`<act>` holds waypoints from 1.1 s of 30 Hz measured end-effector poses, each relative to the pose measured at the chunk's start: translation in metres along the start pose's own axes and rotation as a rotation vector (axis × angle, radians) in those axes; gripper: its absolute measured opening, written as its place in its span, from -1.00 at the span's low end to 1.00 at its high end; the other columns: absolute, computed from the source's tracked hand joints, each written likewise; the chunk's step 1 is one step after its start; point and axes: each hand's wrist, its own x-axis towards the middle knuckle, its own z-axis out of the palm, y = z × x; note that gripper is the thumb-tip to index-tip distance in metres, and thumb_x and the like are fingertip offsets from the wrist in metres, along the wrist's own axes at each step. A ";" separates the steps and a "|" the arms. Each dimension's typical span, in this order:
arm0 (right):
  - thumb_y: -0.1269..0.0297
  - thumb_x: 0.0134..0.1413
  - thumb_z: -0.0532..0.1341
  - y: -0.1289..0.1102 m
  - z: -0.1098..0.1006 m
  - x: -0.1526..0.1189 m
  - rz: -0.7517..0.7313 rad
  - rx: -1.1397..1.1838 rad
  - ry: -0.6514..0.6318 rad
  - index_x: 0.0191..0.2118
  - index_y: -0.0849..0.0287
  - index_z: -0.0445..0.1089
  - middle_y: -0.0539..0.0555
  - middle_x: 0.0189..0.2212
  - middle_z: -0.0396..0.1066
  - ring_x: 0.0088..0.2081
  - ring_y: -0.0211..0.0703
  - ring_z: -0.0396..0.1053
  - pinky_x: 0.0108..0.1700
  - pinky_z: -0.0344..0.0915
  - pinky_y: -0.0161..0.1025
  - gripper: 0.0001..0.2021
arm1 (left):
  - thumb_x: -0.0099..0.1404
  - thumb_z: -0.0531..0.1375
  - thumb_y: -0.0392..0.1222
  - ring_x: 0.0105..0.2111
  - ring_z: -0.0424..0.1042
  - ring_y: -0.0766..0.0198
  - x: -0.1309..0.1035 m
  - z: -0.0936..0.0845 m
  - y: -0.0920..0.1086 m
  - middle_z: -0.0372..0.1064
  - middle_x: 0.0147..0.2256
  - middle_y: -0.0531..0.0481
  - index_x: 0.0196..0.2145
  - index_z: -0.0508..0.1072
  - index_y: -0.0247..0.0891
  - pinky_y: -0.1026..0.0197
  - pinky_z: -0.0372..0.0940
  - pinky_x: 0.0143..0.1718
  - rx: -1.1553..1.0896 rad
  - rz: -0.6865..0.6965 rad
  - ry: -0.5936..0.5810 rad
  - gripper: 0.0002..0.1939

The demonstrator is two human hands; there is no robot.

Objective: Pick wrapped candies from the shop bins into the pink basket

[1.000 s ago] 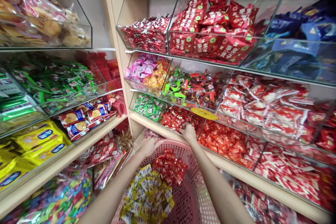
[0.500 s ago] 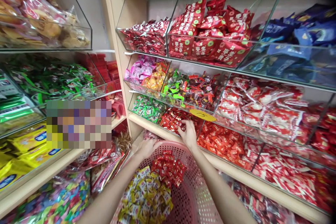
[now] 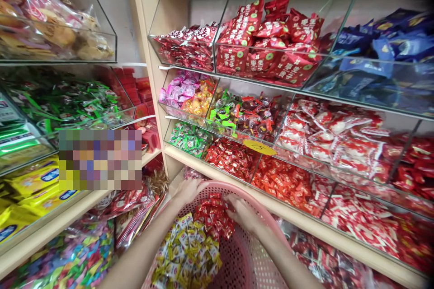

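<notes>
My left hand (image 3: 190, 189) is closed over the far left rim of a pink perforated plastic basket (image 3: 261, 198). Inside the basket lies a heap of yellow-and-white wrapped candies (image 3: 188, 250), with a smaller pile of red wrapped candies (image 3: 213, 216) behind it. My right hand (image 3: 242, 212) is lowered into the basket, right beside the red pile. Motion smears its fingers, so whether candy is between them cannot be made out. Beyond the rim, an open shelf bin holds matching red wrapped candies (image 3: 228, 158).
Clear-fronted bins line the shelves, with green candies (image 3: 190, 140), orange-red candies (image 3: 285, 183) and red snack bags (image 3: 267, 49). A yellow price tag (image 3: 259, 146) hangs above the lower bins. The wooden shelf edge (image 3: 305, 221) runs close behind the basket. Yellow packets (image 3: 30, 180) stand left.
My right hand has moved from the red candy bin down and back into the basket, beside the red pile. My left hand stays on the rim.
</notes>
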 end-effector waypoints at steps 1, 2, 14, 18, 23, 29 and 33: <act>0.50 -0.11 0.09 0.001 0.001 0.000 0.015 -0.002 -0.011 -0.19 0.16 0.27 0.09 -0.21 0.35 -0.18 -0.14 0.29 -0.13 0.19 -0.23 -0.72 | 0.27 -0.31 0.24 -0.32 0.44 0.14 0.000 -0.001 0.000 0.46 -0.35 -0.13 -0.29 0.45 -0.22 0.21 0.23 -0.29 0.001 -0.001 0.001 -0.32; 0.51 -0.12 0.09 0.001 0.002 0.001 0.033 -0.007 -0.018 -0.21 0.16 0.27 0.08 -0.23 0.36 -0.20 -0.15 0.30 -0.15 0.19 -0.24 -0.73 | 0.27 -0.31 0.24 -0.31 0.44 0.14 -0.001 -0.001 0.000 0.45 -0.35 -0.13 -0.29 0.45 -0.22 0.21 0.23 -0.29 0.003 0.000 0.003 -0.32; 0.35 0.00 0.10 -0.003 0.011 0.005 0.212 -0.105 0.031 -0.21 0.16 0.31 0.09 -0.31 0.41 -0.25 -0.11 0.34 -0.23 0.20 -0.26 -0.81 | 0.26 -0.30 0.25 -0.30 0.44 0.13 -0.003 -0.004 0.001 0.46 -0.34 -0.11 -0.29 0.45 -0.20 0.21 0.24 -0.30 -0.014 -0.017 -0.007 -0.33; 0.28 0.07 0.08 -0.013 0.004 0.009 0.155 -0.060 0.128 -0.20 0.14 0.30 0.08 -0.31 0.41 -0.27 -0.13 0.35 -0.25 0.22 -0.27 -0.82 | 0.26 -0.30 0.25 -0.29 0.44 0.14 -0.001 -0.002 0.000 0.46 -0.34 -0.12 -0.30 0.45 -0.21 0.21 0.23 -0.29 -0.008 -0.019 -0.010 -0.33; 0.26 0.14 -0.01 -0.029 -0.034 0.038 0.071 -0.088 0.275 -0.22 0.17 0.29 0.06 -0.39 0.39 -0.38 -0.21 0.34 -0.30 0.20 -0.31 -0.81 | 0.26 -0.32 0.25 -0.30 0.44 0.13 0.001 0.001 -0.002 0.45 -0.35 -0.14 -0.31 0.44 -0.22 0.19 0.23 -0.29 -0.010 -0.010 0.000 -0.31; 0.33 0.10 0.02 -0.023 -0.070 0.094 0.362 -0.448 0.218 -0.16 0.19 0.29 0.18 -0.29 0.41 -0.27 -0.09 0.39 -0.30 0.20 -0.26 -0.79 | 0.25 -0.33 0.26 -0.32 0.44 0.11 0.000 -0.001 -0.002 0.45 -0.34 -0.14 -0.31 0.43 -0.21 0.17 0.24 -0.33 0.008 -0.020 -0.016 -0.32; 0.37 0.05 0.08 -0.010 -0.067 0.114 0.543 -0.500 0.129 -0.13 0.23 0.30 0.26 -0.23 0.41 -0.17 -0.05 0.38 -0.22 0.21 -0.24 -0.76 | 0.24 -0.32 0.27 -0.30 0.44 0.10 -0.001 -0.002 -0.004 0.45 -0.33 -0.15 -0.30 0.43 -0.20 0.17 0.25 -0.33 -0.001 -0.051 -0.017 -0.32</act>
